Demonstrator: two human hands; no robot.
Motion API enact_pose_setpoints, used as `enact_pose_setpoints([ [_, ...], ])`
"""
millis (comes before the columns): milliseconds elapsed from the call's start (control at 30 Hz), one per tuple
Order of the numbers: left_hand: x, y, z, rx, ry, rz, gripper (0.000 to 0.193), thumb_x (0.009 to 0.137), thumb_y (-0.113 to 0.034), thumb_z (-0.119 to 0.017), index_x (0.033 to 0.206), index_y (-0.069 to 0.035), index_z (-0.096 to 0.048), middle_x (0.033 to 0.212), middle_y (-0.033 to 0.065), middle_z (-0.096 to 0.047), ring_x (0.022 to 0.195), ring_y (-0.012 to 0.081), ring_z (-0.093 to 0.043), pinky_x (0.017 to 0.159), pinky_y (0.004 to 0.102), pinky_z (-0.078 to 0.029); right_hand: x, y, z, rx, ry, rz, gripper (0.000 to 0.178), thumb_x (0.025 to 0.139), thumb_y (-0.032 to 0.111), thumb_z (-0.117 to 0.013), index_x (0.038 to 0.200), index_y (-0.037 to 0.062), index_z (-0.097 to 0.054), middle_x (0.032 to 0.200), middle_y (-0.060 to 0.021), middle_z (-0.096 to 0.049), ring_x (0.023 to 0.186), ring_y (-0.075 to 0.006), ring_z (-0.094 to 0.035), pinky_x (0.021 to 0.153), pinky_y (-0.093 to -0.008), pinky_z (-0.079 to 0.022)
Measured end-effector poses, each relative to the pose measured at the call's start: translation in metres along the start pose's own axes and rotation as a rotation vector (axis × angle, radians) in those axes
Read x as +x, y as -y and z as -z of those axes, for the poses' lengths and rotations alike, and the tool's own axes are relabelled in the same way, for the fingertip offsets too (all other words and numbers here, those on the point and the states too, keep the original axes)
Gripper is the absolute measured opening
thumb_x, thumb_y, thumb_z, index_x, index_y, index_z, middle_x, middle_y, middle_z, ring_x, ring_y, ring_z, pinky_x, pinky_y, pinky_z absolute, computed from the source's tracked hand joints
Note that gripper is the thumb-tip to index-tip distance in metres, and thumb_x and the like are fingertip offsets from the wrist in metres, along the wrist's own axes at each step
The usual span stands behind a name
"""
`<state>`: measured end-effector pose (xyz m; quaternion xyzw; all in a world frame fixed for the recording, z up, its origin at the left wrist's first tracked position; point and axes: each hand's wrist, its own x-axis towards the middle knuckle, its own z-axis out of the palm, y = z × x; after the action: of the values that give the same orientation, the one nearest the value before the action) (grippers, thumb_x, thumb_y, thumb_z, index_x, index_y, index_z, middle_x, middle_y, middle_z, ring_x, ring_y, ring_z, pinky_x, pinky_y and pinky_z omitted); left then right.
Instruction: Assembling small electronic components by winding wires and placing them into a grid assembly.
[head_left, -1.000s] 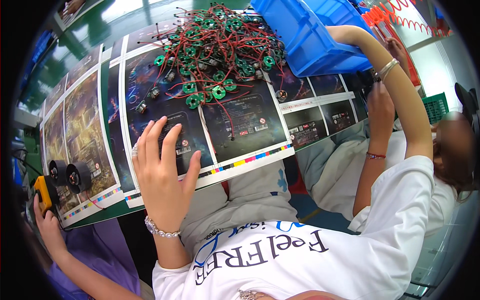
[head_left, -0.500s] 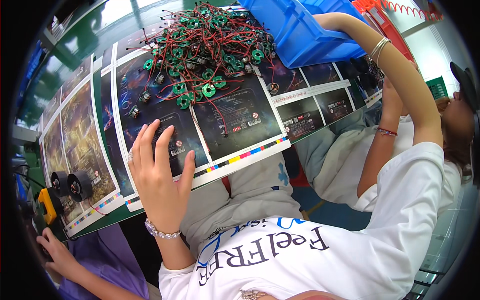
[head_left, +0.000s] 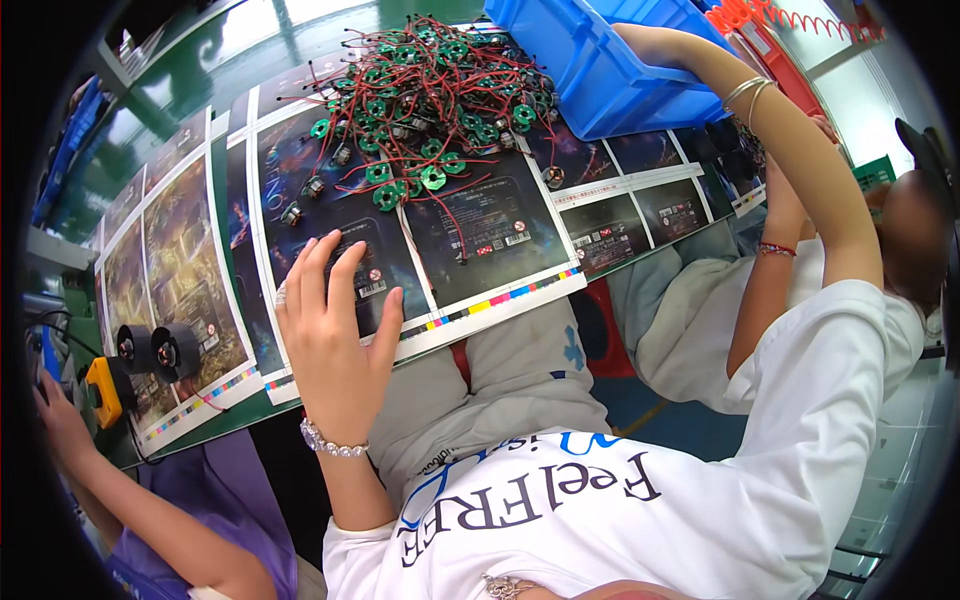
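**Bench [head_left: 320, 30], blue bin [head_left: 575, 75] and a heap of wired boards [head_left: 430, 100]**

The green bench carries dark printed sheets [head_left: 530, 245] spread side by side. The bin stands toward the far right, just beside the heap. The heap, a tangle of small round green boards with red and black wires, lies on the far part of the sheets. The right forearm [head_left: 690, 60] reaches into the bin; its wall hides the right hand, so its grip cannot be told. The left hand [head_left: 335, 335] hovers around the sheets' near edge, fingers loosely spread, thumb well apart, holding nothing; whether its fingertips touch is unclear. Two black cylinders [head_left: 174, 352] sit at left. Small metal parts [head_left: 292, 214] lie between the left hand and the heap.
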<state>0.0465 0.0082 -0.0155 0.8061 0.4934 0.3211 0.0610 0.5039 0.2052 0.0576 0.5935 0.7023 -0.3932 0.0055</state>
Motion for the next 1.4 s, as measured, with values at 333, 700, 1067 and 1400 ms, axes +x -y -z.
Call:
enact_pose_setpoints([
  [333,0.001,0.0,-0.002,0.007,-0.008,-0.019,0.045,0.079,-0.019,-0.069,0.121,-0.009,-0.057,0.13,0.0088,-0.052,0.123,0.0291,-0.048,0.1,0.0397,-0.036,-0.122,0.13,0.032,-0.522,-0.669,0.165,0.048,0.076,0.024,-0.075,0.116,0.0085,-0.052,0.115,-0.0098,-0.053,0.094,-0.0259,-0.054,0.081,-0.0344,-0.049],
  [700,0.003,-0.033,-0.007,-0.388,-0.181,-0.039,0.088,0.069,-0.017,-0.08,0.142,-0.009,-0.032,0.141,0.0172,-0.04,0.124,0.0337,-0.046,0.103,0.0424,-0.039,-0.081,0.22,-0.17,-0.8,-0.267,0.72,0.057,0.062,0.007,-0.074,0.116,0.0155,-0.056,0.103,-0.0112,-0.056,0.092,-0.0291,-0.058,0.065,-0.0379,-0.056],
  [1067,0.005,-0.037,-0.021,-0.269,-0.27,-0.037,0.081,0.067,-0.013,-0.08,0.138,-0.013,-0.043,0.143,0.017,-0.038,0.124,0.0346,-0.045,0.1,0.0423,-0.041,-0.099,0.193,-0.047,-0.361,-0.537,0.403,0.048,0.079,0.017,-0.071,0.123,0.0057,-0.056,0.113,-0.0124,-0.062,0.099,-0.0254,-0.059,0.085,-0.0372,-0.05],
  [1400,0.004,-0.036,-0.026,-0.181,-0.208,-0.048,0.058,0.069,-0.007,-0.076,0.124,-0.014,-0.059,0.14,0.0139,-0.043,0.121,0.032,-0.048,0.098,0.0389,-0.042,-0.042,0.053,0.004,-0.343,-0.074,-0.08,0.05,0.084,0.022,-0.067,0.13,0.0078,-0.054,0.124,-0.0114,-0.06,0.111,-0.0256,-0.056,0.093,-0.0393,-0.048],
])
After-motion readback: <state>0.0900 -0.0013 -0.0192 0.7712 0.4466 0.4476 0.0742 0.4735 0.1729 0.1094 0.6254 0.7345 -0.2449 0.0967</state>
